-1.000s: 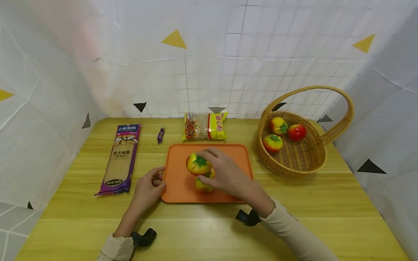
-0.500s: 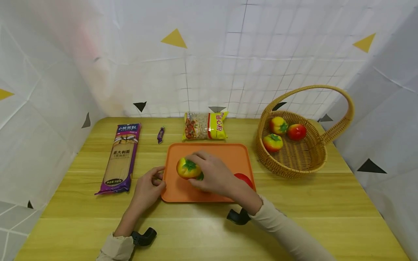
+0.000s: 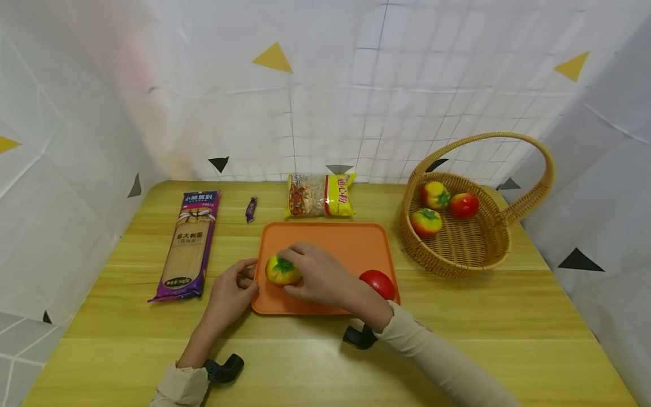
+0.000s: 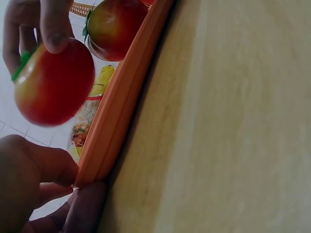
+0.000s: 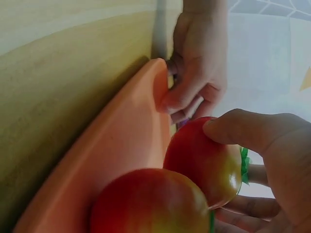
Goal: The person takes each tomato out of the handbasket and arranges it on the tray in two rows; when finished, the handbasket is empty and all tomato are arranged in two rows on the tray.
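My right hand (image 3: 320,277) grips a yellow-red toy persimmon (image 3: 282,270) with a green leafy top, over the left part of the orange tray (image 3: 351,237). The left wrist view shows this persimmon (image 4: 58,87) raised above the tray's rim, tilted. Beside it a second persimmon (image 5: 150,204) sits on the tray, hidden under the right hand in the head view. Near the tray's right edge lies a red round fruit (image 3: 378,282), partly covered by the right wrist. At the left rim, my left hand (image 3: 229,294) pinches the tray's edge between thumb and fingers.
A wicker basket (image 3: 500,240) with a tall handle and several toy fruits stands to the right. Behind the tray lies a yellow macaroni bag (image 3: 320,195). On the left are a purple pasta pack (image 3: 188,249) and a small purple candy (image 3: 251,209).
My right hand has carried the persimmon left and down toward the tray's left side, uncovering the red fruit at the right. The left hand has stayed at the rim.
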`<action>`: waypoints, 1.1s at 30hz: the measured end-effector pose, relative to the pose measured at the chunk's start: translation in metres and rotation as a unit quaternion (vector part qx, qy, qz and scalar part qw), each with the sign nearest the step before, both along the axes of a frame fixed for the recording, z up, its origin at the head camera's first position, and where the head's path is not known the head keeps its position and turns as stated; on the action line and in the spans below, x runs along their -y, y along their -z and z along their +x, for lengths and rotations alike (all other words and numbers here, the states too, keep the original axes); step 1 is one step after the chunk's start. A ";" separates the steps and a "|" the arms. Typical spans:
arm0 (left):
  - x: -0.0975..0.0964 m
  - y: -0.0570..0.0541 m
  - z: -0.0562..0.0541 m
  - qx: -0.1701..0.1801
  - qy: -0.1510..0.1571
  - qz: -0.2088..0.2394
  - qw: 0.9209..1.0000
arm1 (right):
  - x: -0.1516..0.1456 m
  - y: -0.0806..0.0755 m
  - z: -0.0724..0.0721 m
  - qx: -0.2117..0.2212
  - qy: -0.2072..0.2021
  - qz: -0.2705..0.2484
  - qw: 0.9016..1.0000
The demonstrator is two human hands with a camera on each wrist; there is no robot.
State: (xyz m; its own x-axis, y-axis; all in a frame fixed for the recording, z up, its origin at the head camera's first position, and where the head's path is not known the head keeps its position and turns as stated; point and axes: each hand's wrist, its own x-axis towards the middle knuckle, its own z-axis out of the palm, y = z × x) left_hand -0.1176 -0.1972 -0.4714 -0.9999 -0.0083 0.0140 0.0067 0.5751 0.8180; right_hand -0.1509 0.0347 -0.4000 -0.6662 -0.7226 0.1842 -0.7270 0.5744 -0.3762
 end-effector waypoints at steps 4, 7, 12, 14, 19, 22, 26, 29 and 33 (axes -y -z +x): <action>0.000 0.000 0.000 -0.004 0.001 -0.002 1.000 | 0.005 0.003 0.000 0.011 -0.012 0.030 0.999; 0.000 0.000 -0.001 -0.007 0.002 -0.003 1.000 | 0.008 0.005 0.000 0.017 -0.017 0.040 0.999; 0.000 0.000 -0.001 -0.010 0.004 -0.002 1.000 | 0.010 0.008 -0.002 0.016 -0.018 0.053 0.998; 0.000 0.000 -0.002 -0.009 0.004 -0.002 1.000 | 0.011 0.008 -0.002 0.018 -0.018 0.055 0.998; 0.001 -0.001 -0.002 -0.013 0.002 -0.002 1.000 | 0.013 0.007 -0.003 0.025 -0.018 0.057 0.998; 0.001 -0.001 -0.002 -0.012 0.004 -0.002 1.000 | 0.013 0.006 -0.004 0.029 -0.020 0.060 0.998; 0.001 0.000 -0.002 -0.010 0.003 -0.001 1.000 | 0.012 0.006 -0.004 0.031 -0.019 0.070 0.997; 0.001 0.001 -0.001 -0.014 0.004 0.000 1.000 | 0.011 0.006 -0.004 0.032 -0.015 0.074 0.997; 0.001 0.002 -0.001 -0.016 0.002 -0.002 1.000 | 0.008 0.002 -0.005 0.034 -0.007 0.064 0.997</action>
State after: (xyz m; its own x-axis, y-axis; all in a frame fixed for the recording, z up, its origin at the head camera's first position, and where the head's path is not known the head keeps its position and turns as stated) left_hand -0.1184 -0.1982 -0.4729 -0.9989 -0.0051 0.0466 0.0351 0.5789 0.8146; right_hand -0.1556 0.0262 -0.4025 -0.6640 -0.7464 0.0447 -0.7105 0.6112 -0.3486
